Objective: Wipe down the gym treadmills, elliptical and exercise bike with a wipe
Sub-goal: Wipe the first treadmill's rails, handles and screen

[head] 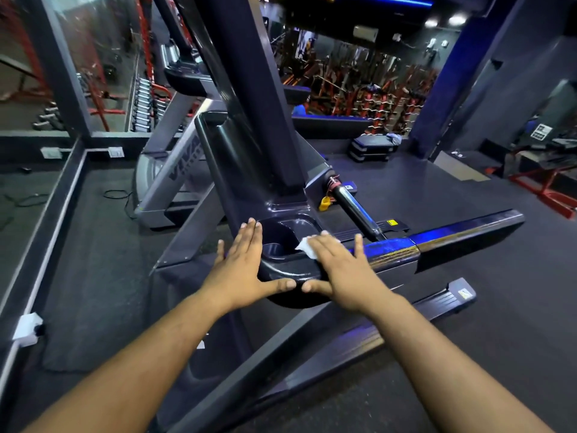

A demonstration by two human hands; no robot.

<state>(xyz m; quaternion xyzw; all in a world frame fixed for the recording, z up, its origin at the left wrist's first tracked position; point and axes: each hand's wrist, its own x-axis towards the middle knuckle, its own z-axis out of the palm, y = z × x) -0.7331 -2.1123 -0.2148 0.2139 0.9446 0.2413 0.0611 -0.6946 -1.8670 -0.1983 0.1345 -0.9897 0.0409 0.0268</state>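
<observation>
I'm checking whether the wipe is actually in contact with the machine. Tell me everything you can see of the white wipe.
The white wipe is a small, thin sheet, crumpled or folded, looking like paper or tissue. Most of it is hidden under the right hand, whose straight fingers press it flat onto the glossy dark treadmill console, at the edge of a recessed cup holder. Only a corner pokes out left of the fingers. The left hand rests nearby without touching it.

Both my bare forearms reach forward; my left hand (242, 271) lies flat, fingers straight, thumb out, and my right hand (338, 271) presses flat likewise.
</observation>
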